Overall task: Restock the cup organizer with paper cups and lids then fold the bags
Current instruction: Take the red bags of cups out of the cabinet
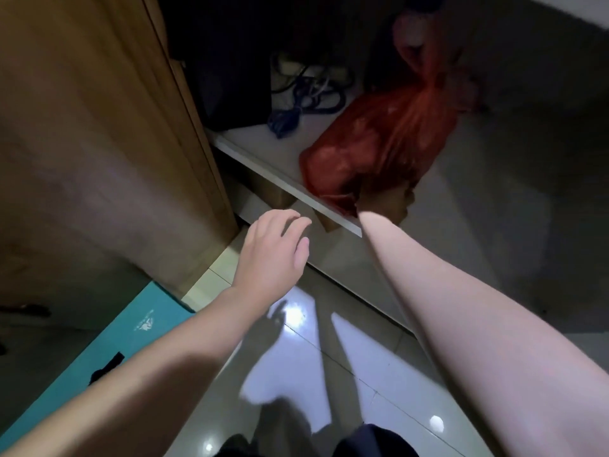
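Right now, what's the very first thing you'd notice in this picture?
The big red plastic bag, knotted at its top, sitting on the white shelf of an open cabinet. The right arm reaches to the bag's bottom, its hand hidden there, while the left hand hovers open lower down. Dark tangled cables lie behind.

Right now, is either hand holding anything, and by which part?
The left hand holds nothing, fingers relaxed. The right hand is hidden behind the red bag at its lower end; a grip cannot be told.

Red plastic bag (372,150) and tangled cables (306,100) on white shelf (260,143).
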Demonstrator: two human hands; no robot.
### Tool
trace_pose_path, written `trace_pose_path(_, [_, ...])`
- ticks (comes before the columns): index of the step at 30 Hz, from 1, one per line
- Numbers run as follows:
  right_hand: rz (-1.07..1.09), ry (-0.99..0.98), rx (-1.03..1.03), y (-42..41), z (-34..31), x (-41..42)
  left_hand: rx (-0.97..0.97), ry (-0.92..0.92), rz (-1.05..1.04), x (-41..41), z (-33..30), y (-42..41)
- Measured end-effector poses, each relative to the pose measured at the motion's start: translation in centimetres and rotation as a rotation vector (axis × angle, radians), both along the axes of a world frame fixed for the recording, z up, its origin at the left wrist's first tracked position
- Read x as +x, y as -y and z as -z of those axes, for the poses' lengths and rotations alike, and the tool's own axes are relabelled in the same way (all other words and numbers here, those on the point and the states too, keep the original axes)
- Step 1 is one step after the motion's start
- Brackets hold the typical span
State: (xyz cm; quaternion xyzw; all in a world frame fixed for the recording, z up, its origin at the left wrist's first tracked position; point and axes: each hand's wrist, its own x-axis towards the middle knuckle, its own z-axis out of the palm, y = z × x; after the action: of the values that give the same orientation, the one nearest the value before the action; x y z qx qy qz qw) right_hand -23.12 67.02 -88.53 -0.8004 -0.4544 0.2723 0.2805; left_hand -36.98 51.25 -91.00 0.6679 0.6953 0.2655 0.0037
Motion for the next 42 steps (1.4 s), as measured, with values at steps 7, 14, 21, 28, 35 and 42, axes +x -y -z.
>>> trace_pose_path(7, [-0.233,-0.124,0.393,2.2,0.5,0.6,-0.042,0.091,-0.004,0.0,-1.2,-2.9])
trace_pose_path(14, [-0.329,-0.09,0.13,8.5,-4.9,2.0,-0.259,0.308,-0.009,3.9,-11.7,-6.3])
trace_pose_path(21, [-0.58,-0.026,0.087,13.1,-6.2,2.4,-0.537,0.197,-0.089,7.3,-16.8,-10.0])
trace_pose_path(28, [-0.395,-0.177,0.019,14.5,-9.2,6.4,-0.389,0.257,0.028,7.4,-15.5,-6.7])
trace_pose_path(35, [-0.349,-0.095,-0.007,14.9,-15.4,10.7,-0.437,0.32,0.113,6.5,-18.2,-1.3])
trace_pose_path(42, [-0.881,-0.047,-0.047,16.6,-24.0,13.2,-0.386,0.314,0.328,6.7,-26.1,4.3])
